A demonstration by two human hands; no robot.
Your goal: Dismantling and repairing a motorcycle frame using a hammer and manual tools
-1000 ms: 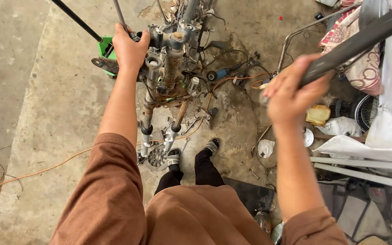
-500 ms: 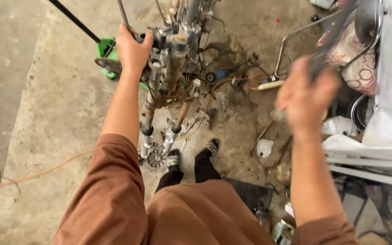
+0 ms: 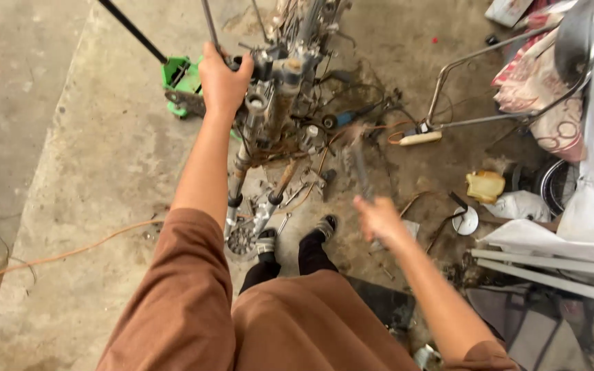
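Hands (image 3: pixel 223 81) grip greasy metal fork assembly (image 3: pixel 269 117).

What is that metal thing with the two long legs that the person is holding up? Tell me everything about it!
It looks like a motorcycle front fork, made of grey and rusty metal. Two long tubes run down side by side to the dirty concrete floor, ending near the person's black shoes. At the top sits a clamp with round caps, tangled with loose wires. It stands nearly upright. The left hand grips its top end. The blurred right hand is apart from it, holding what looks like a dark, blurred tool.
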